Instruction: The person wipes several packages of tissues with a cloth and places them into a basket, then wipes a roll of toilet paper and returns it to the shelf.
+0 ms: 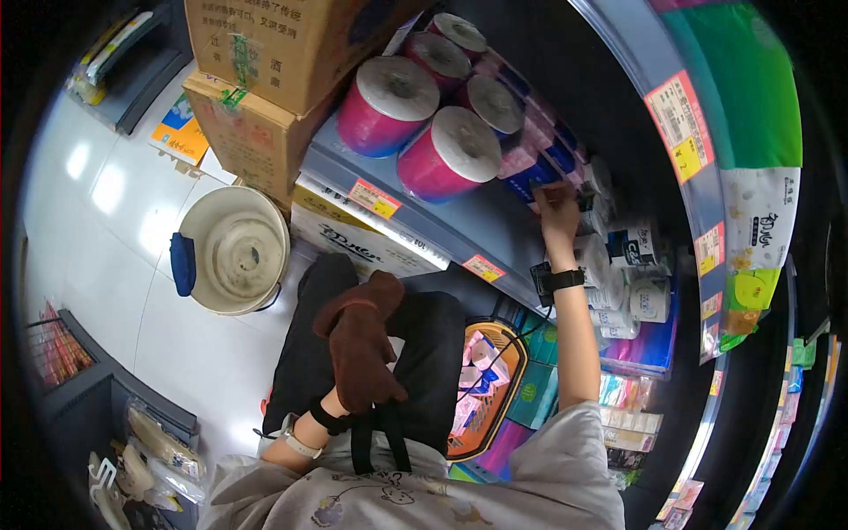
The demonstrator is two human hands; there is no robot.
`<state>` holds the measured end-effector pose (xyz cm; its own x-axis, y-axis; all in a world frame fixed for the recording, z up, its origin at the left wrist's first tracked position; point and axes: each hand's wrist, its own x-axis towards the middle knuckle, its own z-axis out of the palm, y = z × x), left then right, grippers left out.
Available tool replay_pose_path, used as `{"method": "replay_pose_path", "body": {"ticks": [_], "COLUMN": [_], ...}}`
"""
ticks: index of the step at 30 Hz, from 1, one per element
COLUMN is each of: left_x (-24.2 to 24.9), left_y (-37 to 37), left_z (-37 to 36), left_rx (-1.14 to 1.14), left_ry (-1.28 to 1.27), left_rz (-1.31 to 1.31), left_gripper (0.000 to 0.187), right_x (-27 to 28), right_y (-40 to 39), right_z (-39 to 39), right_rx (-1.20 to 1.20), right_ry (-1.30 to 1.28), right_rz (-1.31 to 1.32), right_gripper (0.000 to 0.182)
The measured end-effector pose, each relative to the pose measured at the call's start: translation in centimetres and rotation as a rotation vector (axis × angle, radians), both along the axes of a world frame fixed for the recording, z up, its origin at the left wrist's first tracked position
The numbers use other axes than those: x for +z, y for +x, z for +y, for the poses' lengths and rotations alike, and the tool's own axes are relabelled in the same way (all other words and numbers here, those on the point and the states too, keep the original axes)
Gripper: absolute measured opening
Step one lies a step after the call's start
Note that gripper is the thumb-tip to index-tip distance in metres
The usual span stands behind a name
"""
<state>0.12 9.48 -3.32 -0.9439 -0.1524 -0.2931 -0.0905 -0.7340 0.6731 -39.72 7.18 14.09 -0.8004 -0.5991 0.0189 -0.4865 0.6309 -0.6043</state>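
My right hand (558,212) reaches onto the shelf, its bent fingers gripping the edge of a blue and pink tissue pack (527,177) in a row of similar packs. A black strap with a small box and cable is around that wrist. My left hand (332,403) rests at my lap, mostly covered by a brown cloth (360,340) that it holds; its fingertips are hidden. Several magenta-wrapped toilet paper rolls (452,155) stand left of my right hand. White-wrapped rolls (649,299) are stacked to its right.
Cardboard boxes (256,132) are stacked at the shelf's left end. A cream bucket (234,252) with a blue cloth over its rim stands on the tiles. An orange basket (521,353) of small pink packs is beside my leg. An upper shelf edge (680,124) overhangs at right.
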Motion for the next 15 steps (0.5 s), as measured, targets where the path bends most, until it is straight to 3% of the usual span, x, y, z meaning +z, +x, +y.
{"method": "replay_pose_path", "body": {"ticks": [1,3,6,8,11,15], "left_x": [0.0,0.0,-0.4,-0.7,-0.5,0.2], "left_y": [0.0,-0.3,-0.3,-0.3,-0.3,-0.1], "left_z": [0.0,0.0,0.1,0.1,-0.1,-0.6], "left_rx": [0.009,0.023,-0.007,-0.021,-0.030,-0.017], "left_ry": [0.038,0.081,-0.046,-0.172,-0.273,-0.292], "left_rz": [-0.007,-0.016,0.025,0.060,0.067,0.032], "left_gripper": [0.017,0.016,0.017,0.018,0.020,0.023], "right_x": [0.8,1.9,2.1,1.5,-0.4,-0.1], "right_y": [1.0,2.3,2.3,1.7,0.0,-0.2], "right_z": [0.0,-0.3,-0.6,-1.5,-2.4,-3.8], "right_rx": [0.015,-0.038,0.033,0.025,0.104,0.121], "right_ry": [-0.042,-0.148,0.039,0.190,0.153,0.112], "right_rz": [0.513,0.532,0.459,0.410,0.558,0.507], "right_gripper": [0.038,0.038,0.041,0.056,0.063,0.061]}}
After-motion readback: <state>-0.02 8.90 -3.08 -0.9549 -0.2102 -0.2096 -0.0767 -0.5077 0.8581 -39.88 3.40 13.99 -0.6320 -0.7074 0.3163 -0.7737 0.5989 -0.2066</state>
